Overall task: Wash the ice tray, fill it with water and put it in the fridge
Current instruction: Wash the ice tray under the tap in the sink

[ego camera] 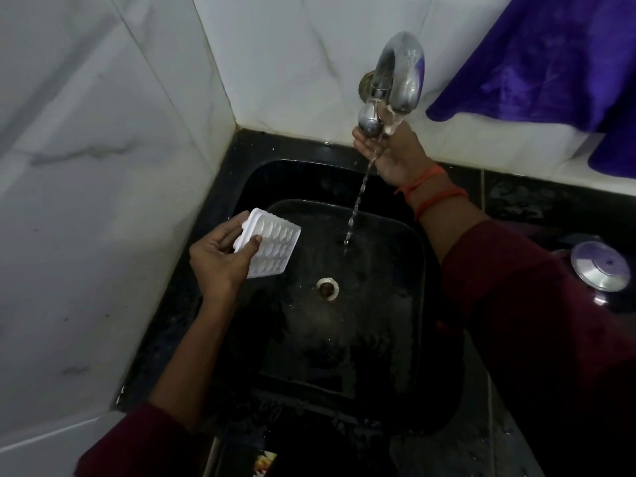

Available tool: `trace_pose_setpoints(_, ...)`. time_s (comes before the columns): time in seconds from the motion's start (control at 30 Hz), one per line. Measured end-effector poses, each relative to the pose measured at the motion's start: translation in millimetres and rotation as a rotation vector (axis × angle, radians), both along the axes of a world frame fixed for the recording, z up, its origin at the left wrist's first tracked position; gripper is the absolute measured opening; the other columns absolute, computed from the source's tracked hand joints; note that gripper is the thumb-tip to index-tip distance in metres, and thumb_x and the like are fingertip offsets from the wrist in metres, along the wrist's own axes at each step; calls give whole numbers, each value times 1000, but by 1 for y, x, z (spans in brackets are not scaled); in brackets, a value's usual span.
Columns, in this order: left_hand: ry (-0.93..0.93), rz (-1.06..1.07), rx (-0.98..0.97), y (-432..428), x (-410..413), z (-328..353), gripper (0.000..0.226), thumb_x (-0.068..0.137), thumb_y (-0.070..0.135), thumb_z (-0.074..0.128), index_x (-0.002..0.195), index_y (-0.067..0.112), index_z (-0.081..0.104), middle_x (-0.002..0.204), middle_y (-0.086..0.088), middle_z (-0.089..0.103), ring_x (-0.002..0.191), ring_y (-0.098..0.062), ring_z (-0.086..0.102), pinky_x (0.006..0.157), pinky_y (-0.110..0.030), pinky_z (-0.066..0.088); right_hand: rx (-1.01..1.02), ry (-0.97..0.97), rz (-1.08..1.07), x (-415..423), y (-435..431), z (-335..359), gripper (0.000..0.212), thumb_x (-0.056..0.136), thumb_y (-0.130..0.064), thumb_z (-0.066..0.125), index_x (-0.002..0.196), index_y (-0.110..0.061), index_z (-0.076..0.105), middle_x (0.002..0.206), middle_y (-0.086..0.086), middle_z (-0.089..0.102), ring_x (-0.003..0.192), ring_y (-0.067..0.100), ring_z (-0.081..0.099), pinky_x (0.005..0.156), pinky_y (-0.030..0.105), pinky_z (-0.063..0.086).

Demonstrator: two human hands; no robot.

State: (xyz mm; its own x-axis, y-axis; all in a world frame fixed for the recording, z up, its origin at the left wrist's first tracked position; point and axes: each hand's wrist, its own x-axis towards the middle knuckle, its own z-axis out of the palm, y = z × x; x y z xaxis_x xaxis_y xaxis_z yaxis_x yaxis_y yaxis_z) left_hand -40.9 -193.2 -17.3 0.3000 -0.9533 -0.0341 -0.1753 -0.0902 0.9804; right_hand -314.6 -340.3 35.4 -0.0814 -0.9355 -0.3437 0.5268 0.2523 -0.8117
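A white ice tray (272, 247) is held over the left side of the black sink (395, 339). My left hand (220, 259) grips its left end, thumb across the top. My right hand (389, 151) is raised to the chrome tap (401, 74) on the back wall, fingers curled round the tap's round knob (369, 121). A thin stream of water (354, 215) runs from the spout past my right palm into the sink, to the right of the tray. The tray is not under the stream.
The sink drain (327, 288) lies in the middle of the wet basin. White marble tile walls stand at the left and back. A purple cloth (550, 60) hangs at the upper right. A steel lid (600, 266) sits on the counter at the right.
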Motion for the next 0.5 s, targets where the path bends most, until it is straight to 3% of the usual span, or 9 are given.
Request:
trace_pose_setpoints(0.07, 2, -4, -3, 0, 1, 1, 43, 81, -2, 78, 122, 8, 72, 113, -6, 76, 101, -17, 74, 90, -38, 60, -21, -47, 19, 1, 3, 1, 10, 80, -19, 60, 82, -12, 54, 77, 6, 50, 65, 15, 48, 62, 24, 41)
trace_pose_setpoints(0.13, 2, -8, -2, 0, 1, 1, 42, 81, -3, 77, 122, 8, 72, 113, -7, 75, 101, -18, 74, 91, -39, 60, -20, -27, 31, -1, 4, 1, 12, 89, -24, 61, 87, -13, 57, 81, 6, 54, 69, 15, 55, 65, 22, 48)
trace_pose_setpoints(0.23, 15, -13, -5, 1, 1, 5, 42, 82, -6, 76, 122, 7, 72, 113, -9, 75, 102, -18, 74, 93, -39, 59, 23, 24, 25, -4, 7, -8, 34, 104, -36, 53, 119, -7, 63, 108, 10, 70, 97, 18, 71, 87, 26, 57)
trace_pose_setpoints(0.33, 0, -38, -21, 3, 1, 8, 41, 82, -5, 76, 121, 8, 72, 112, -6, 75, 101, -16, 74, 92, -37, 59, 61, -2, 58, -5, 14, -19, 64, 103, -45, 51, 148, 0, 45, 144, 23, 56, 128, 30, 60, 106, 32, 50)
trace_pose_setpoints(0.4, -13, -60, -42, 4, 2, 10, 39, 82, -4, 76, 119, 9, 74, 111, -5, 76, 101, -16, 74, 92, -39, 59, 111, 11, 53, -6, 24, -29, 66, 102, -52, 50, 146, -4, 48, 140, 17, 61, 121, 23, 65, 101, 30, 54)
trace_pose_setpoints(0.5, -47, -75, -96, 6, 4, 13, 35, 83, -2, 75, 117, 7, 74, 115, -6, 75, 106, -18, 72, 95, -39, 57, 201, 98, -22, -7, 47, -51, 45, 101, -49, 53, 121, -11, 64, 125, 10, 69, 104, 16, 70, 83, 27, 56)
